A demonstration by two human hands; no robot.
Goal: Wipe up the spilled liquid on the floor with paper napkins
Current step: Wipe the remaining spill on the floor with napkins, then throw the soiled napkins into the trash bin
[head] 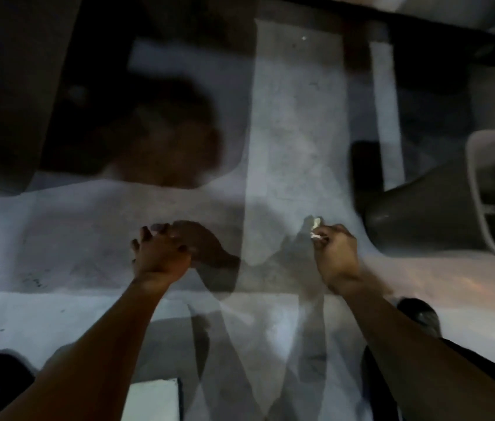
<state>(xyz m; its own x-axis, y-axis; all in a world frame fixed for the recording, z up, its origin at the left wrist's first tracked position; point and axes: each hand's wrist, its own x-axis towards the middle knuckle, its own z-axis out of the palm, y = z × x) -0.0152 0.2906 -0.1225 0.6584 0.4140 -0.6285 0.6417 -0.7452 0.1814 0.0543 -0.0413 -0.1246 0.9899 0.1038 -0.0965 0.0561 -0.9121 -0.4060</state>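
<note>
Both forearms are stretched out over the pale floor (88, 226). A small crumpled paper napkin (316, 227) is pinched in the curled fingertips of the right hand (335, 253); the left hand (159, 253) is held loose, fingers relaxed and empty. Wet tissue is judged light, limp and easily torn, best bunched whole. A spill cannot be made out, perhaps through blur. A grey bin (452, 196) lies tipped nearby.

Open pale floor (294, 123) runs from the hands toward 12 o'clock, a bare lane between obstacles. At 10 o'clock, dark furniture (21, 86) and its shadow close off that side. At 2 o'clock, a tipped grey bin (422, 208) lies just beside the right hand (335, 256). Left hand (158, 253) has bare floor around it toward 9 o'clock.
</note>
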